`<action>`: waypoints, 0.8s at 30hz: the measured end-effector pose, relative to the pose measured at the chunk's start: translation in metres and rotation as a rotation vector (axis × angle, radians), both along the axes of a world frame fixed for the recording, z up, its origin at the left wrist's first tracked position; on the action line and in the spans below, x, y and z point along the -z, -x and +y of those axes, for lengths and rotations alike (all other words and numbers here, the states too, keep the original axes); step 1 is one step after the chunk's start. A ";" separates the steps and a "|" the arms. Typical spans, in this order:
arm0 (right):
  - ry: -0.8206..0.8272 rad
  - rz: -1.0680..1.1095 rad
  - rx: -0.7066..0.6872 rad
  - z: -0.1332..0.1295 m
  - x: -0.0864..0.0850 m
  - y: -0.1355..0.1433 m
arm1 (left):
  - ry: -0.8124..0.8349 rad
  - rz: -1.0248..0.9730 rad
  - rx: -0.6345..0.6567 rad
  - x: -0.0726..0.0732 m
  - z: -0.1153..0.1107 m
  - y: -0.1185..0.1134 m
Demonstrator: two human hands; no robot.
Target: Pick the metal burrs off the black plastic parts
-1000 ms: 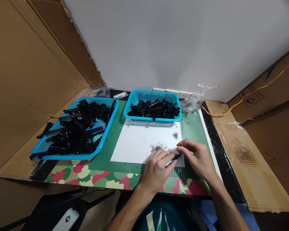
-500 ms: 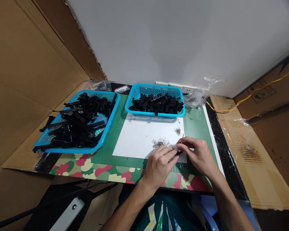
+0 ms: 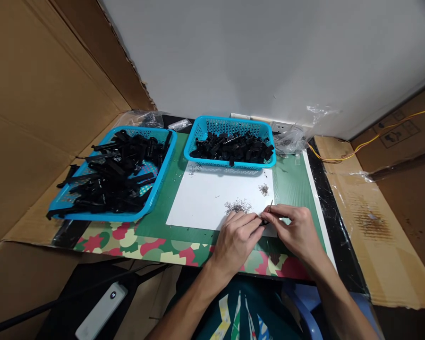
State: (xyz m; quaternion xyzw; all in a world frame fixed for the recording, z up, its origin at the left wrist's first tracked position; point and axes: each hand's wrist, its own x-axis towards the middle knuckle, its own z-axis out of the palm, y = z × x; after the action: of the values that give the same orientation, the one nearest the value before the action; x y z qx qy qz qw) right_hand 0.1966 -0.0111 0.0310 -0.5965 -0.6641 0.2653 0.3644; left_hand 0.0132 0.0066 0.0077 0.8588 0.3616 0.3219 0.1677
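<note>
Over the near edge of a white sheet, my left hand is closed around a small black plastic part, mostly hidden by the fingers. Close against it, my right hand pinches a thin dark rod-like tool, which sticks up past the fingertips. The fingertips of both hands meet at the black part. Just beyond my left hand is a pile of tiny bent wire pieces. A smaller wire pile lies beyond my right hand.
A blue basket of small black parts stands at the back. Another blue basket, heaped with longer black parts, is on the left. Clear plastic bags lie by the wall. Cardboard borders the right side, with yellow wire.
The view has shifted slightly. Both hands stay together at the black part, with only small finger movement; the thin tool remains in the right-hand pinch.
</note>
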 end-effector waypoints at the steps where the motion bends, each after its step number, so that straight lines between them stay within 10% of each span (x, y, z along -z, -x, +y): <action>1: 0.023 0.028 0.011 -0.001 0.000 -0.001 | 0.002 -0.002 0.009 0.000 0.000 0.000; 14: 0.051 0.156 0.240 -0.016 -0.019 -0.014 | 0.204 -0.236 -0.086 -0.002 0.000 0.005; 24: 0.203 -0.020 0.138 -0.008 0.015 -0.009 | 0.510 -0.637 -0.301 0.007 -0.003 0.009</action>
State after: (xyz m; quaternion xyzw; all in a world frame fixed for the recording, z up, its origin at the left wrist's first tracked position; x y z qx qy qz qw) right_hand 0.2056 -0.0193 0.0164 -0.6771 -0.5949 0.2995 0.3130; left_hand 0.0040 0.0039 0.0004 0.5853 0.4809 0.4922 0.4288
